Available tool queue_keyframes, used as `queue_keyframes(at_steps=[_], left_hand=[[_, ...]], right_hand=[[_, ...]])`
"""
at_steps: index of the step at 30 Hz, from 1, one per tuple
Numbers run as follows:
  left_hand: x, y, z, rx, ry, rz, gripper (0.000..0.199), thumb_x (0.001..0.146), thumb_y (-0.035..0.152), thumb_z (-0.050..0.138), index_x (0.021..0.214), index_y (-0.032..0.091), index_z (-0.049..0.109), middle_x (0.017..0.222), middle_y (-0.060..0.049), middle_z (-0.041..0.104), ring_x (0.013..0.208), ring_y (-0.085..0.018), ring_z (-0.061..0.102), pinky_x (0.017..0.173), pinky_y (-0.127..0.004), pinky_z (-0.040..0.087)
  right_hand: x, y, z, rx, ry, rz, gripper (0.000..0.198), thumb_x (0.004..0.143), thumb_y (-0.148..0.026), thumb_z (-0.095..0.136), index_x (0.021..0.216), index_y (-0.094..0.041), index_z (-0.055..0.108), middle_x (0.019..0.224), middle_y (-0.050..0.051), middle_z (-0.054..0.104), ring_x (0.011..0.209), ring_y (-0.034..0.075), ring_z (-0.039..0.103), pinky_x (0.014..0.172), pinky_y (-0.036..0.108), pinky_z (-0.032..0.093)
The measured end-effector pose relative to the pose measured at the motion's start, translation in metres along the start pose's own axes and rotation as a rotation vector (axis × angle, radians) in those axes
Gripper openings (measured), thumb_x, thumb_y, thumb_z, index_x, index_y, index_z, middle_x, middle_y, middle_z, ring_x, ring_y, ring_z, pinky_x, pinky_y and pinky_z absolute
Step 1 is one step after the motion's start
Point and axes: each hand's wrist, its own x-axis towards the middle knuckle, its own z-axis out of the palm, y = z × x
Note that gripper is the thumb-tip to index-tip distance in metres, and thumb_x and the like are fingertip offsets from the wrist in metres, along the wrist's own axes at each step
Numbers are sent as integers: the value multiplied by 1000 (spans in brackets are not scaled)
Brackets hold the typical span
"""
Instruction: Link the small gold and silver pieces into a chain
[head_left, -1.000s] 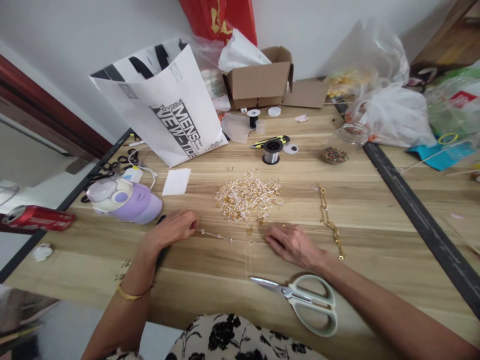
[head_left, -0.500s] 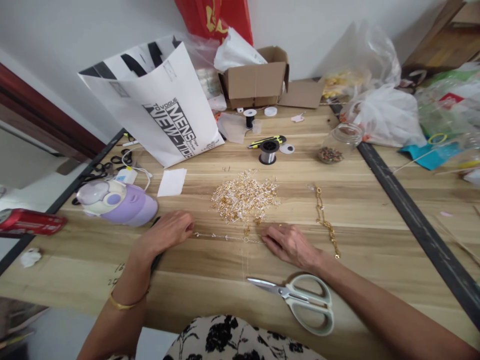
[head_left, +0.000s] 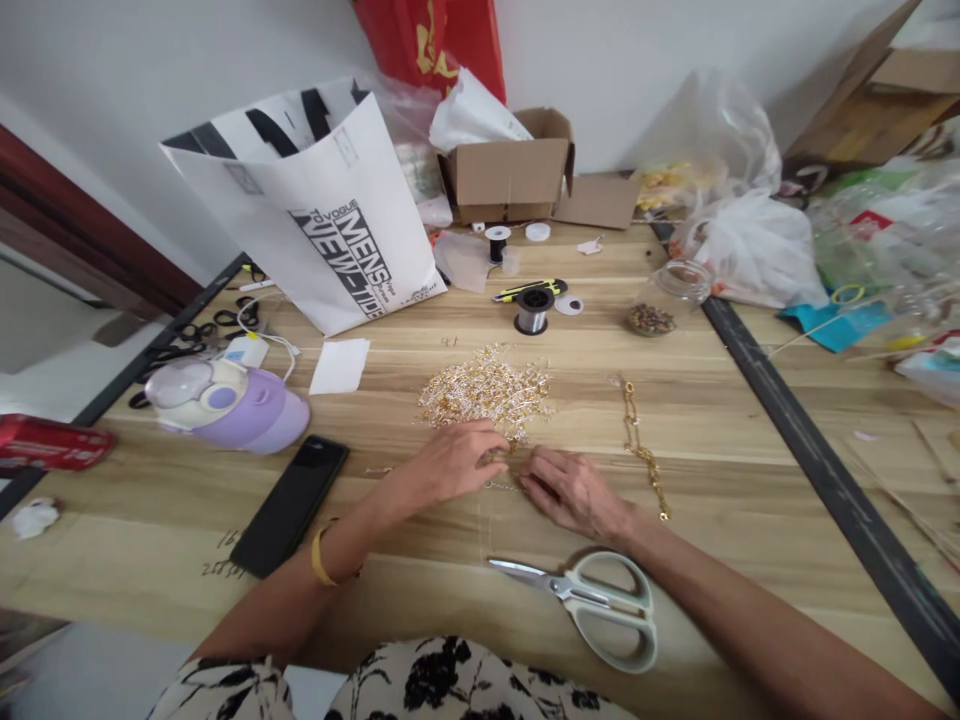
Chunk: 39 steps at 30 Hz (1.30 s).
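Both hands meet at the near edge of the gold findings pile [head_left: 486, 390]: left hand [head_left: 450, 462] and right hand [head_left: 574, 490] w/ fingers curled together, pinching a thin chain [head_left: 501, 487] lying on the wood surface [head_left: 420, 560] btwn them. Chain prob. very light, limp, snag-prone, so best gripped at its ends, close to the links. Scissors [head_left: 592, 600] lie near the right wrist, phone [head_left: 291, 503] to the left.

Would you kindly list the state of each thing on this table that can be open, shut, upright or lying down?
Scissors: lying flat, blades shut.
Cardboard box: flaps open.
Glass jar: tipped on its side, no lid on it.
Paper bag: open at the top.
Phone: lying flat, screen dark.
Purple bottle: lying on its side.
Red can: lying on its side.
Left hand: fingers curled on the thin chain.
Right hand: fingertips on the chain.
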Motion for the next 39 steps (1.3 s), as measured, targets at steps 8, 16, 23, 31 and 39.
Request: queue_keyframes(at_steps=[8, 16, 23, 31, 39], left_hand=[[6, 5, 25, -13, -22, 13, 19, 87, 18, 52, 74, 15, 66, 77, -5, 64, 76, -17, 58, 70, -26, 42], [6, 3, 24, -136, -41, -41, 14, 82, 16, 56, 75, 15, 68, 74, -3, 67, 71, -15, 59, 68, -25, 41], [5, -2, 22, -192, 39, -11, 12, 79, 11, 58, 75, 15, 68, 72, -2, 67, 70, -15, 59, 68, -24, 41], [5, -1, 18, -235, 110, 56, 13, 80, 11, 58, 75, 16, 69, 75, -3, 67, 73, -14, 59, 70, -24, 43], [5, -3, 19, -249, 117, 65, 12, 81, 12, 58, 77, 16, 69, 77, -3, 67, 75, -14, 59, 72, -25, 44]], right_hand=[[1, -1, 0, 7, 4, -5, 11, 93, -18, 41, 90, -18, 51, 77, 4, 57, 66, 14, 54, 60, 25, 43], [0, -1, -1, 12, -15, -3, 9, 93, -19, 43, 91, -18, 52, 78, 4, 57, 68, 15, 55, 62, 26, 44], [2, -2, -8, 185, -12, 86, 14, 92, -28, 47, 96, -16, 54, 78, 5, 57, 65, 14, 52, 59, 26, 42], [5, 0, -12, 329, -29, 115, 14, 91, -25, 49, 95, -16, 58, 76, 4, 57, 67, 13, 53, 61, 25, 44], [7, 1, -10, 335, -12, 128, 13, 91, -22, 48, 85, -16, 59, 69, 2, 56, 60, 12, 49, 56, 24, 39]])
